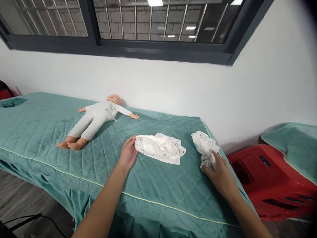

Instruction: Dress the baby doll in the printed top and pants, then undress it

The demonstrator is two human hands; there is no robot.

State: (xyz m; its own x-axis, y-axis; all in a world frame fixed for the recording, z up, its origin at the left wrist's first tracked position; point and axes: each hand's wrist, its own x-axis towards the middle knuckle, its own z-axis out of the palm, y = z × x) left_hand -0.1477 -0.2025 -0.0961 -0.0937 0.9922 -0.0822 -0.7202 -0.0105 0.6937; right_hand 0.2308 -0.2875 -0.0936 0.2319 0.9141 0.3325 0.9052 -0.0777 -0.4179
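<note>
My left hand [129, 152] has its fingers closed on the left end of a folded white baby garment [158, 148]. A small printed label shows near those fingers, and the garment lies on the quilted green cover. Off to the right, my right hand [219, 172] grips a crumpled, green-printed baby garment [204, 145] near the bed's right edge. A baby doll [100, 114] in a white outfit is on its back farther left, arms spread, touched by neither hand.
The green-covered bed [158, 188] runs along a white wall under a barred window [158, 23]. Right of it stands a red plastic stool or chair [277, 185] with a green cloth [294, 142] over it. A black cable [49, 218] hangs at lower left.
</note>
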